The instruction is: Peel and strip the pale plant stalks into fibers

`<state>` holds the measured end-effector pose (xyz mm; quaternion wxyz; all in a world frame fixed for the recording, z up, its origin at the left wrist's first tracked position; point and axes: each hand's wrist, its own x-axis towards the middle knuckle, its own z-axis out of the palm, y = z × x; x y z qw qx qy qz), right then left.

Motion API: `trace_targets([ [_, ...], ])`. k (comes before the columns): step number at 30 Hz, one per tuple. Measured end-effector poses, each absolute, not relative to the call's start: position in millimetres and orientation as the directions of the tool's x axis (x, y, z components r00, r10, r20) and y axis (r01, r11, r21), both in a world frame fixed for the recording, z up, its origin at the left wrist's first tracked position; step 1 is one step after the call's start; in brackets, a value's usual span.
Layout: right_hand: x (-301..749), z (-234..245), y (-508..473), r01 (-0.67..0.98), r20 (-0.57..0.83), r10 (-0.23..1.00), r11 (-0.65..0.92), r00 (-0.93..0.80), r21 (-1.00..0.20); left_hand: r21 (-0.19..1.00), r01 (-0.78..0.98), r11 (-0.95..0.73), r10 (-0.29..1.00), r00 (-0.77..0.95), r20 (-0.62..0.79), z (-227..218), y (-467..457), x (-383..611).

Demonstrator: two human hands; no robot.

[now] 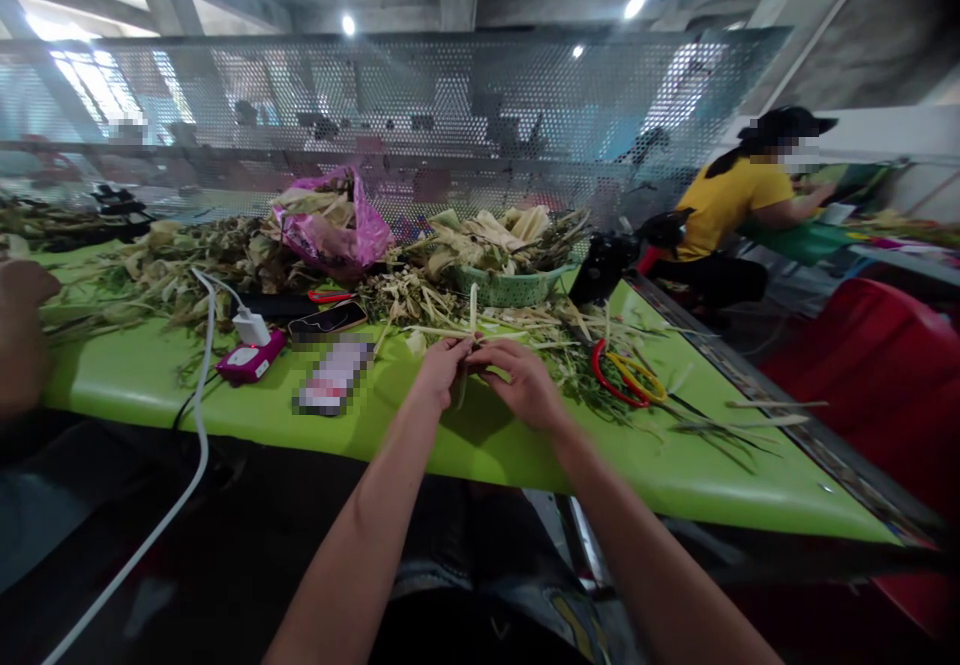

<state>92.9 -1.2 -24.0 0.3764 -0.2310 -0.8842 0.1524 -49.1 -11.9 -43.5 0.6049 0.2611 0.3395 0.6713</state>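
My left hand (pixel 442 370) and my right hand (pixel 521 380) meet over the green table (pixel 480 445), both closed around a pale slender plant stalk (pixel 472 310) that stands upright between them. The fingers pinch its lower part near the husk. Loose green leaves and stalk trimmings (pixel 570 345) lie scattered just beyond my hands. Red and yellow scissors (pixel 626 375) rest on the table to the right of my right hand.
A green basket (pixel 510 285) of husks and a pink plastic bag (pixel 334 220) sit at the back. A phone (pixel 328 320), a pink device (pixel 250 358) with a white cable (pixel 199 425), another person's hand (pixel 22 330) at left, a yellow-shirted person (pixel 739 205) at right.
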Motion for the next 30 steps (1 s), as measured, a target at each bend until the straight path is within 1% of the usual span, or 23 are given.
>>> trace_targets([
  [3,90,-24,-4,0.425,0.560,0.482,0.873,-0.674,-0.241,0.754,-0.657,-0.027,0.988,-0.132,-0.080,-44,-12,-50],
  [5,89,-22,-7,0.465,0.542,0.464,0.873,-0.701,-0.146,0.757,-0.653,-0.016,0.986,-0.138,-0.098,-44,-12,-51],
  [7,87,-21,-10,0.471,0.530,0.449,0.876,-0.720,-0.102,0.762,-0.647,-0.009,0.985,-0.136,-0.104,-45,-12,-51],
  [9,86,-21,-11,0.461,0.536,0.439,0.881,-0.721,-0.102,0.761,-0.648,-0.022,0.988,-0.131,-0.083,-47,-11,-51],
  [12,87,-23,-10,0.438,0.582,0.445,0.884,-0.681,-0.164,0.785,-0.615,-0.076,0.985,-0.167,-0.035,-46,-10,-51],
  [14,88,-24,-7,0.421,0.623,0.478,0.872,-0.619,-0.250,0.809,-0.578,-0.106,0.980,-0.200,-0.015,-45,-10,-51],
  [17,91,-25,-1,0.380,0.694,0.551,0.831,-0.464,-0.406,0.829,-0.547,-0.113,0.981,-0.195,0.005,-40,-13,-48],
  [20,94,-25,6,0.344,0.726,0.616,0.783,-0.307,-0.519,0.849,-0.522,-0.081,0.992,-0.123,0.019,-35,-19,-44],
  [22,96,-25,10,0.340,0.705,0.660,0.746,-0.259,-0.573,0.852,-0.521,-0.048,0.998,-0.058,0.020,-33,-21,-42],
  [25,98,-28,13,0.347,0.641,0.728,0.682,-0.242,-0.644,0.858,-0.513,0.003,1.000,0.025,0.012,-31,-24,-42],
  [27,98,-30,14,0.339,0.591,0.773,0.633,-0.230,-0.696,0.857,-0.515,0.027,0.999,0.045,-0.005,-30,-24,-42],
  [30,97,-33,14,0.316,0.542,0.817,0.576,-0.198,-0.754,0.837,-0.546,0.031,0.999,0.026,-0.020,-29,-25,-40],
])
